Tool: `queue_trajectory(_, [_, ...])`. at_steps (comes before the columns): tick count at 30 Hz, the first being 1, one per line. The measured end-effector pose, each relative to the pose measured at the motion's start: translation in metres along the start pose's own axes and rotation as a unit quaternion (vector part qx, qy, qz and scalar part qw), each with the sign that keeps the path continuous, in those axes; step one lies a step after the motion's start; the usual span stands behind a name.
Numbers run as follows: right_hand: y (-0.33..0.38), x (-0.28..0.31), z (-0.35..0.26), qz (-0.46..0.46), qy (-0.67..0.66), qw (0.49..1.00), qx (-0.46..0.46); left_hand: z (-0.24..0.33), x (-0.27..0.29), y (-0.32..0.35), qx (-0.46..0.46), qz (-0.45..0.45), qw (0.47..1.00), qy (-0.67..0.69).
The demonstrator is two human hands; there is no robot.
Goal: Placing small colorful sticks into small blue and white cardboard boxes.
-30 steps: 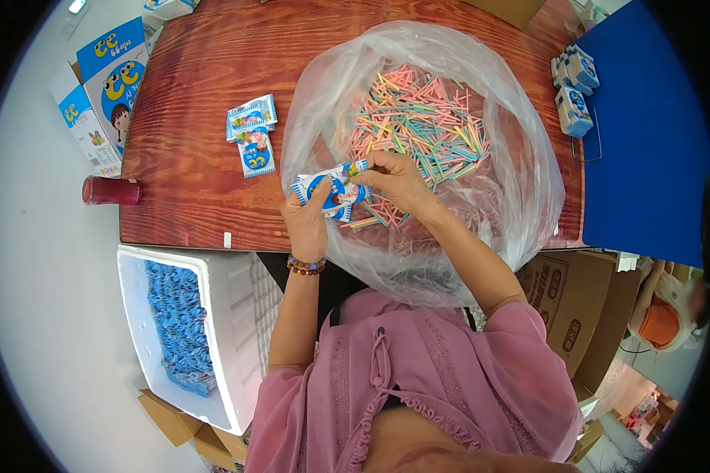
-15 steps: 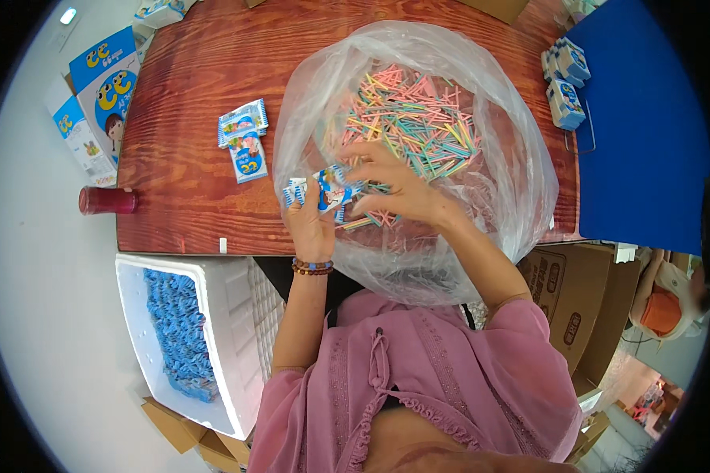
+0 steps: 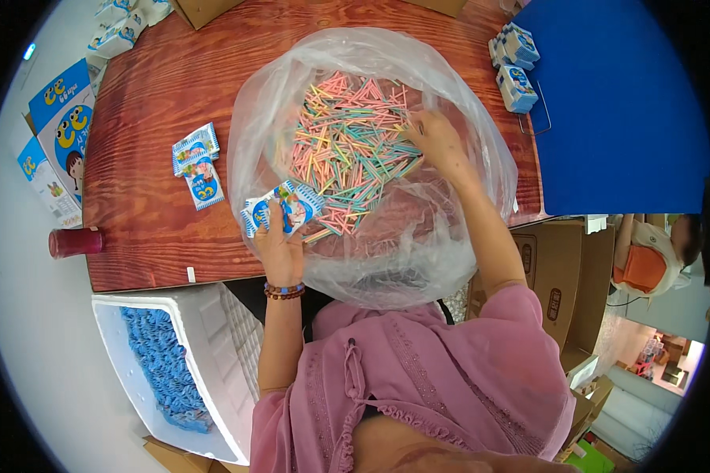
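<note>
My left hand [image 3: 280,251] is closed on several small blue-and-white packets [image 3: 293,206], fanned out at the near left rim of a large clear plastic bag [image 3: 442,225]. Inside the spread bag lies a heap of thin pink, yellow and teal sticks [image 3: 353,150]. At the heap's right side is my right hand [image 3: 440,143], its fingers curled down onto the sticks; what they grip, if anything, is hidden. Left of the bag, a few more matching packets [image 3: 200,169] rest overlapped on the red-brown wooden table [image 3: 158,94].
A red jar [image 3: 76,241] lies at the table's left edge, near printed cartons [image 3: 61,130]. Stacked packets [image 3: 517,88] stand far right beside a blue panel [image 3: 615,110]. Below the table are a white foam box [image 3: 183,315] of blue packets and a cardboard box [image 3: 556,276]. Another person [image 3: 653,256] is at right.
My right hand has left the packets by my left hand and moved right, onto the heap's right side. My left hand keeps the packets. The whole view has shifted.
</note>
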State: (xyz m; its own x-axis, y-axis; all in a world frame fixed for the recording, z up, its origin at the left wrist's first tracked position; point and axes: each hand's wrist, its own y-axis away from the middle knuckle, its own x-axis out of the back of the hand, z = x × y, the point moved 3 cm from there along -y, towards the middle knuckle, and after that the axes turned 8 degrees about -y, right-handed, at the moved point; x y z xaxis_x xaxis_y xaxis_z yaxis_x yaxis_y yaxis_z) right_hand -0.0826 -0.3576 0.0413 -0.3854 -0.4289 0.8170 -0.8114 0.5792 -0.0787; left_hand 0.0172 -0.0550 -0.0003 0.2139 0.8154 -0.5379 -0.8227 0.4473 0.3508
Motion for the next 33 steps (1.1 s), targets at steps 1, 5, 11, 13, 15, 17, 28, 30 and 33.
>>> queue_trajectory(1, [-0.001,-0.002,0.007,0.0,0.003,1.0,0.0,-0.001,-0.001,0.0,-0.004,0.001,1.0,0.007])
queue_trajectory(5, [-0.009,-0.011,0.022,0.011,0.088,0.996,-0.026,-0.005,-0.005,0.003,0.003,0.002,1.0,0.007])
queue_trajectory(11, [-0.006,-0.009,0.013,-0.06,0.026,0.997,0.031,-0.003,0.01,-0.001,0.003,0.011,1.0,0.015])
queue_trajectory(13, [0.001,-0.009,0.01,-0.076,0.015,0.995,0.068,-0.003,0.015,-0.002,-0.003,0.02,1.0,0.016])
queue_trajectory(15, [0.008,-0.008,0.008,-0.073,0.029,0.986,0.145,-0.004,0.013,-0.003,0.0,0.012,1.0,0.013])
queue_trajectory(17, [0.006,-0.009,0.008,-0.075,0.055,0.983,0.16,-0.005,0.011,-0.003,0.001,0.006,1.0,0.01])
queue_trajectory(28, [-0.012,-0.027,0.02,-0.07,0.137,0.975,0.16,-0.003,0.005,0.0,0.012,-0.005,0.999,0.04])
queue_trajectory(30, [-0.015,-0.025,0.023,-0.1,0.035,0.994,0.032,-0.003,0.004,0.0,0.01,-0.008,0.999,0.039])
queue_trajectory(33, [-0.011,-0.018,0.016,-0.088,-0.06,0.994,-0.029,-0.002,0.003,0.0,0.009,-0.01,0.999,0.036])
